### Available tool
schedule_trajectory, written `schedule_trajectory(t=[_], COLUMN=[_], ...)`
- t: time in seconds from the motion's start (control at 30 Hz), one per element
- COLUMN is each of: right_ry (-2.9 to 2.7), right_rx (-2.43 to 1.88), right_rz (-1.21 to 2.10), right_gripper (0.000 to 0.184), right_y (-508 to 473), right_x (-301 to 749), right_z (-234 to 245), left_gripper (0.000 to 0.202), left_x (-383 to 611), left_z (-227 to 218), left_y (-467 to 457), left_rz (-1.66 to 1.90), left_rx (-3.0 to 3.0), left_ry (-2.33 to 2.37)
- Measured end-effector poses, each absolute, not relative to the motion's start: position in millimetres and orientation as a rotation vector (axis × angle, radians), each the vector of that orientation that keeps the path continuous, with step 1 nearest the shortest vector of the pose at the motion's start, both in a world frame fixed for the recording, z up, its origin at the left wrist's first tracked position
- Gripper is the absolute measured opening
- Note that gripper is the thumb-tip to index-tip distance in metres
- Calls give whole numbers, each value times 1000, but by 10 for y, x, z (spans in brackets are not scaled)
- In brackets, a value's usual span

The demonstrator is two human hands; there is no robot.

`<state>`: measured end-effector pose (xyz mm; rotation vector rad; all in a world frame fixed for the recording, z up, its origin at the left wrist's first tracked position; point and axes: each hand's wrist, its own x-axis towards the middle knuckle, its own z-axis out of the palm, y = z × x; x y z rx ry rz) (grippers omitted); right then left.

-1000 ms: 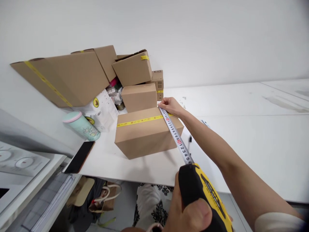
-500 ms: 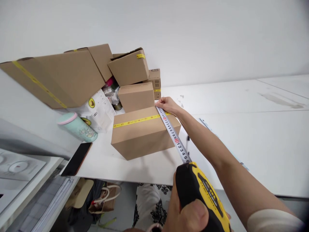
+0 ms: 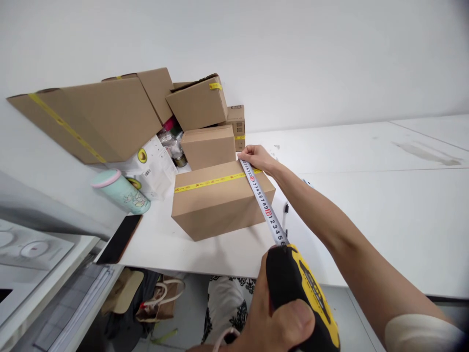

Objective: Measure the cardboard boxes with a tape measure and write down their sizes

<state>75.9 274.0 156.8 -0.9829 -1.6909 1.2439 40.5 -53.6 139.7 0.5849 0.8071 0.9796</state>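
Observation:
My left hand [image 3: 273, 318] is closed round the yellow and black case of a tape measure [image 3: 306, 293], close to the camera. Its marked metal blade [image 3: 263, 200] runs out from the case across the top of a cardboard box [image 3: 220, 210] sealed with yellow tape. At the box's far edge, my right hand [image 3: 255, 155] pinches the blade's end, which the fingers partly hide. The box lies on a white table [image 3: 395, 220].
More cardboard boxes [image 3: 205, 100] are stacked at the back left. Beside them stand a mint tumbler [image 3: 126, 193] with a pink lid and a white avocado-print box [image 3: 157, 168]. A black phone-like slab [image 3: 119, 239] lies at the table's left edge. Below hangs a brown bag [image 3: 163, 300].
The view has shifted slightly. Both hands keep their hold on the tape measure, with the blade still lying over the box; the case sits slightly further left in view.

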Motion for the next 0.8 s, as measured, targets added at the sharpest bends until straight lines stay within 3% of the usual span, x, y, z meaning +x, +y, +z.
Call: schedule_trajectory(t=[0.13, 0.33, 0.47, 0.67, 0.8], right_ry=[-1476, -1391, -1388, -1398, -1480], right_rx=[-827, -648, -680, -800, -857], right_rz=[988, 656, 669, 875, 907], right_gripper=[24, 28, 28, 23, 28], right_y=[2839, 2557, 2149, 1763, 1600], right_x=[1036, 1442, 1381, 1106, 1106], right_z=[1752, 2004, 1951, 1538, 1376], left_gripper=[100, 98, 89, 87, 90], left_x=[79, -635, -928, -1112, -1392], left_z=[1408, 1783, 2173, 2479, 2408], left_y=[-467, -275, -23, 364, 491], left_rz=[1020, 1053, 1008, 555, 738], left_rx=[837, 1301, 1769, 2175, 2046], left_ry=[955, 1096, 1311, 1767, 1759])
